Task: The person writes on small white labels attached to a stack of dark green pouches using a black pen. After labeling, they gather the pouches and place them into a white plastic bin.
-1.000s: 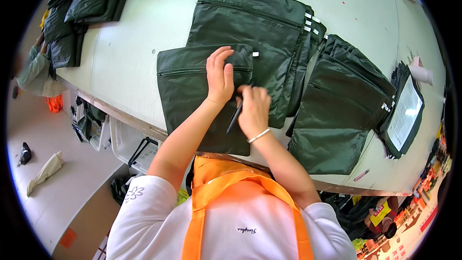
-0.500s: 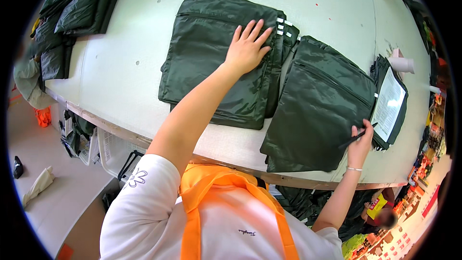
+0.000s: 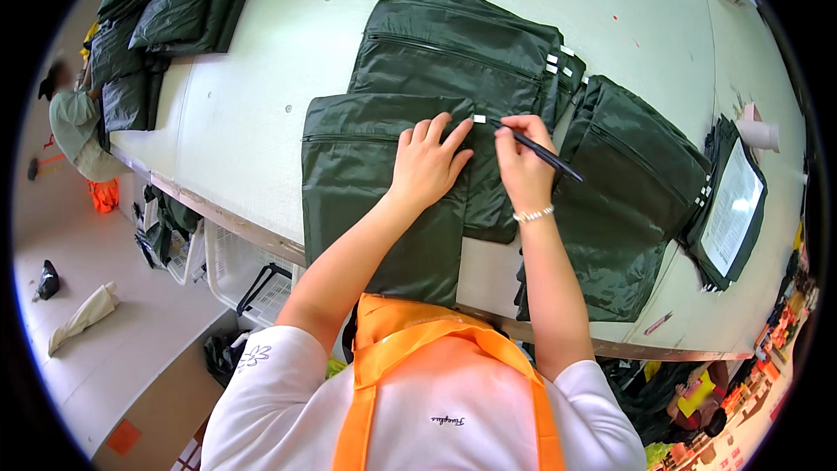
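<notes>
My left hand (image 3: 427, 160) lies with fingers spread on a dark green fabric panel (image 3: 349, 183) that has a zip across its upper part. A small white label (image 3: 479, 119) sticks out from the panel's right edge, beside my left fingertips. Just right of the label, my right hand (image 3: 526, 166) grips a black pen (image 3: 554, 160), its tip end pointing toward the label. The panel overlaps a stack of similar green panels (image 3: 453, 39) behind it, with several white labels along its right side. To the right lies another stack of zipped green panels (image 3: 619, 201).
A printed sheet (image 3: 731, 201) rests on dark fabric at the table's right, near a pale roll (image 3: 757, 134). Puffy dark bundles (image 3: 179, 13) pile up at far left, by a person (image 3: 78, 122). A slim pen-like item (image 3: 658, 324) lies near the front edge; a white crate (image 3: 227, 257) stands below.
One panel now lies nearer me and left of the back stack, under my left hand. My right hand has moved left from the right stack to the label with the pen.
</notes>
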The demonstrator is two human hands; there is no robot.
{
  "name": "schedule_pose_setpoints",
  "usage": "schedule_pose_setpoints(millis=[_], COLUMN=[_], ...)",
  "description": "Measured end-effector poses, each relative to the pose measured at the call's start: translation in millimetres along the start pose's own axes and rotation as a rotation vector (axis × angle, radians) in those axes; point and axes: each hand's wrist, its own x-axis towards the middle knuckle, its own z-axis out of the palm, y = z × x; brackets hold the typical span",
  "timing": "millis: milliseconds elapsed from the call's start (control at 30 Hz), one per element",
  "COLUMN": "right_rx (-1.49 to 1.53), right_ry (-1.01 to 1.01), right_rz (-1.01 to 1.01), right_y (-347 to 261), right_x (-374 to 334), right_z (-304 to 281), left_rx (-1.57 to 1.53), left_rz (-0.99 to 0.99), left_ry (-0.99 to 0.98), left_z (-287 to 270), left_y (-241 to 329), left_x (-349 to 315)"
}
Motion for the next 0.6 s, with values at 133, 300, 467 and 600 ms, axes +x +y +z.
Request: schedule_pose_setpoints(millis=[133,300,467,600], right_rx=[-0.04,-0.143,-0.177,-0.164], right_ry=[0.058,0.133,0.115,0.084], right_rz=[-0.036,-0.197,-0.222,-0.205], right_y=[34.6,56.4,56.4,53.9], right_x=[11.9,11.0,10.4,9.7], right_z=[24.7,25.5,26.7,27.6], left_rx=[0.018,0.06,0.084,0.079], left_rz=[0.032,0.047,0.061,0.068], left_ry=[0.014,0.042,0.024,0.045], left_z=[7.7,14.2,16.0,17.8], left_y=[-8.5,-12.0,-11.6,-12.7], left_x=[10.4,9.0,9.4,10.1])
